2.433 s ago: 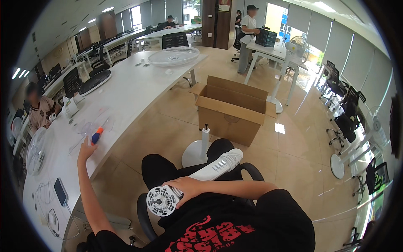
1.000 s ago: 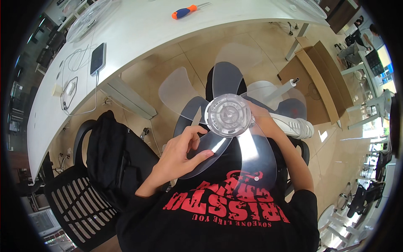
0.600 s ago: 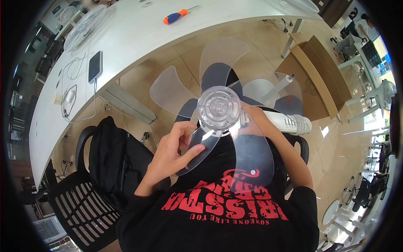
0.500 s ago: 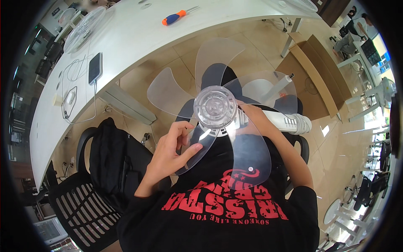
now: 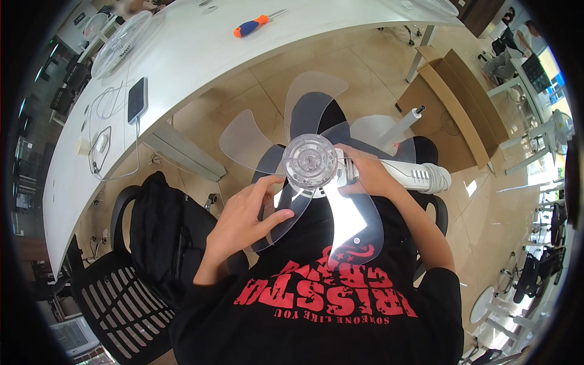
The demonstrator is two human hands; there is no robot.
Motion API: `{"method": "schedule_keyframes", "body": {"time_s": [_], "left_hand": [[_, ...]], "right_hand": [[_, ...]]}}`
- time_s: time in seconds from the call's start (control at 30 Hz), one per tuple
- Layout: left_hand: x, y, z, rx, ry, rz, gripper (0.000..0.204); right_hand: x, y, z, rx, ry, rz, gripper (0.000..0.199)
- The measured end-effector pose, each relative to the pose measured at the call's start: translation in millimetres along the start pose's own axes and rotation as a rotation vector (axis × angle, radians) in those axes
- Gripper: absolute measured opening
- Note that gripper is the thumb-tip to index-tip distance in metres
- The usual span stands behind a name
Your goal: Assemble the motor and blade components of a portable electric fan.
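Observation:
A fan (image 5: pixel 420 176) with a white body and cord wound round its base lies across my lap. Its clear hub (image 5: pixel 310 161) and translucent blades (image 5: pixel 249 140) face up toward me. My left hand (image 5: pixel 243 210) curls at the lower-left blade (image 5: pixel 286 225), thumb over its face and fingers by its edge near the hub; exact finger contact is partly hidden. My right hand (image 5: pixel 368 173) wraps round the white housing behind the blades, its fingers partly covered. A white tube (image 5: pixel 401 126) with a dark tip rises beyond the right-hand blade.
A white curved table (image 5: pixel 182 67) holds a screwdriver (image 5: pixel 252 25), a phone (image 5: pixel 138 100) with a cable, and a fan guard (image 5: pixel 121 45). An open cardboard box (image 5: pixel 456 109) stands on the floor at right. A black bag (image 5: pixel 164 231) rests on the mesh chair (image 5: pixel 125 304) at left.
The fan head has tilted; its hub sits slightly lower and the far blades have swung down toward me. More of the white tube shows. Both hands stay nearly in place.

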State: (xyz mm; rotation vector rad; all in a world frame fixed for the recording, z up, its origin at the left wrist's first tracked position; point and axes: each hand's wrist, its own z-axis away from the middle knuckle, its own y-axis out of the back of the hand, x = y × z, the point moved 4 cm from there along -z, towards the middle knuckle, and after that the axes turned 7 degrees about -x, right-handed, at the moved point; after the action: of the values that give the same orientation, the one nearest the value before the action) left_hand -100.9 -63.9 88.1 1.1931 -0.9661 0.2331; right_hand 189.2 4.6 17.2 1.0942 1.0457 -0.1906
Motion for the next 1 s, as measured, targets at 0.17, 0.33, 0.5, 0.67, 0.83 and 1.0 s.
{"method": "schedule_keyframes", "body": {"time_s": [0.17,0.33,0.5,0.67,0.83,1.0], "left_hand": [[15.0,27.7,-10.7,0.136,-0.080,-0.183,0.042],[42.3,41.2,-48.1,0.144,-0.308,-0.358,0.041],[44.0,32.4,-90.7,0.046,-0.368,-0.436,0.033],[50.3,30.0,-104.9,0.037,-0.386,-0.516,0.024],[53.9,25.9,-116.9,-0.008,-0.354,-0.476,0.017],[60.5,27.7,-144.6,-0.081,-0.278,-0.448,0.015]], "right_hand": [[8.2,2.7,4.2,0.037,0.049,0.027,0.095],[6.0,0.1,3.6,0.017,0.073,0.027,0.096],[15.1,-3.8,-0.1,0.076,0.148,0.123,0.097],[13.3,5.0,-0.6,-0.045,0.025,0.042,0.097],[33.7,14.6,-3.6,-0.100,0.020,0.063,0.103],[64.8,21.8,-10.1,-0.115,0.126,0.019,0.115]]}}
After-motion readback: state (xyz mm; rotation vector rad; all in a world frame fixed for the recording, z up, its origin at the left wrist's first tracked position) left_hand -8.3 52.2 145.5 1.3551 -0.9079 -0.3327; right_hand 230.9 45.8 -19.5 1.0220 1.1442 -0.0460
